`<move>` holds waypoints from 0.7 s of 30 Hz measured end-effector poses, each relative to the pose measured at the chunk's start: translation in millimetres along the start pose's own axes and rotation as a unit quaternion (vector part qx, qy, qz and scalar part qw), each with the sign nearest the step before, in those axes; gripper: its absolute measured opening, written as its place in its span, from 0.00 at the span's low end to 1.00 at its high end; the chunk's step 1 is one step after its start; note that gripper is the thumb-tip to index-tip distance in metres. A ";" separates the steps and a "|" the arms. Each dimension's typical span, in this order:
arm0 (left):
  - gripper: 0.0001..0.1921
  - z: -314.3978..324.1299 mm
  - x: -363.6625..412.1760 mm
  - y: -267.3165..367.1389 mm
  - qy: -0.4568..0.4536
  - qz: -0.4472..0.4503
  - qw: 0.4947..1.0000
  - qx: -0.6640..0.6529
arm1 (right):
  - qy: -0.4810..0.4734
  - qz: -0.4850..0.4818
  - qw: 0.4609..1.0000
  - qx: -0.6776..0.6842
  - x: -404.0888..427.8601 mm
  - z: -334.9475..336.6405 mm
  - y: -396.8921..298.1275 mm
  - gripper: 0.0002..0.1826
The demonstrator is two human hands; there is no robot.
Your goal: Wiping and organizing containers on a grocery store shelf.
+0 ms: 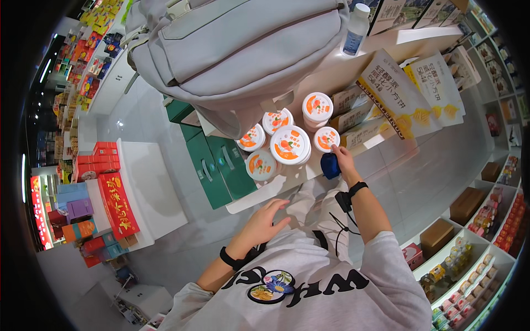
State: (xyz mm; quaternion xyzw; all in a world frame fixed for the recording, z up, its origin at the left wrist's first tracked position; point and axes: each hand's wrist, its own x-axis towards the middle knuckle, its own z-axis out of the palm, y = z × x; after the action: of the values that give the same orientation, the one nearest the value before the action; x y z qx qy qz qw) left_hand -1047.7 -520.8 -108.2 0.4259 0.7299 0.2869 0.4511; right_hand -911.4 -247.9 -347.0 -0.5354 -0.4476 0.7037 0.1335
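My right hand pinches a bunched dark blue cloth at the front edge of a white display stand. Its fingertips meet the rim of a small white-lidded tub, whose lid bears orange fruit pictures. My left hand hangs in front of the stand with fingers apart and nothing in it. Several more tubs with similar lids stand grouped to the left of the cloth, some apparently stacked. Another tub stands behind the small one.
A large grey backpack looms over the stand's back, hiding part of it. Beside it stands a white-capped bottle. Green cartons adjoin the tubs on the left; snack bags lean at right. Stocked shelves line the right side.
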 end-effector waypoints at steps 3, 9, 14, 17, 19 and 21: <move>0.24 -0.3 -0.7 -0.7 0.017 0.020 1.000 -0.006 | -0.003 0.011 1.000 -0.004 -1.7 1.5 -6.2 0.18; 0.24 -5.9 7.3 13.3 0.000 0.057 0.998 0.026 | 0.023 0.035 0.997 -0.072 -15.6 -24.3 -3.7 0.21; 0.25 4.4 39.8 39.0 -0.028 0.123 0.992 0.031 | -0.104 0.004 0.974 0.200 -119.0 -62.7 -71.5 0.15; 0.25 18.2 64.2 70.3 -0.057 0.169 0.983 0.038 | -0.154 -0.095 0.947 0.267 -196.7 -81.9 -115.3 0.16; 0.25 39.5 85.8 92.8 -0.045 0.257 0.960 0.102 | -0.132 -0.158 0.935 0.289 -237.4 -96.7 -126.1 0.19; 0.24 65.1 102.6 125.7 -0.131 0.291 0.947 0.042 | -0.108 -0.224 0.918 0.309 -271.2 -110.8 -127.7 0.22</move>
State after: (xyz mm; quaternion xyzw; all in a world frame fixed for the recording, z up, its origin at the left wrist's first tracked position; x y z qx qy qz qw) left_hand -967.0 -368.8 -77.6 0.6723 0.5203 0.3164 0.4210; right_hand -745.8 -303.0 -79.3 -0.2737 -0.3283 0.8121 0.3972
